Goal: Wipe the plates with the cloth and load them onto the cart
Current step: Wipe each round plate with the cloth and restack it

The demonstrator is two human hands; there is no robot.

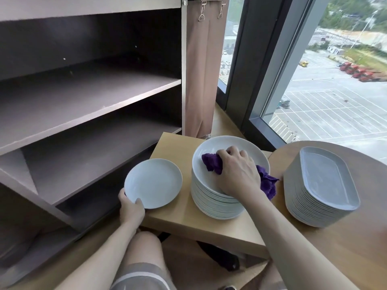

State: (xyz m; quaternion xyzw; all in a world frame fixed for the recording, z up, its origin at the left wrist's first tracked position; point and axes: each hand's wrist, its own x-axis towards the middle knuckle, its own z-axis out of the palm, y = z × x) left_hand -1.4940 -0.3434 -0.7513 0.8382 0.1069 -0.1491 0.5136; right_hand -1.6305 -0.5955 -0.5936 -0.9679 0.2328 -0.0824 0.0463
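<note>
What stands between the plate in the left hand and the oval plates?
Head view: the round plate stack, with the right hand gripping the purple cloth on it.

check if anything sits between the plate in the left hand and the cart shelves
Nothing visible does. The left hand holds the small round plate at the wooden table's left edge, beside the open front of the cart; the shelves facing it look bare. The plate stack and cloth lie on its other side.

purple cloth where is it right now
In the head view, the crumpled purple cloth lies right of centre under the right hand, on the tall stack of round white plates on the small wooden table.
</note>
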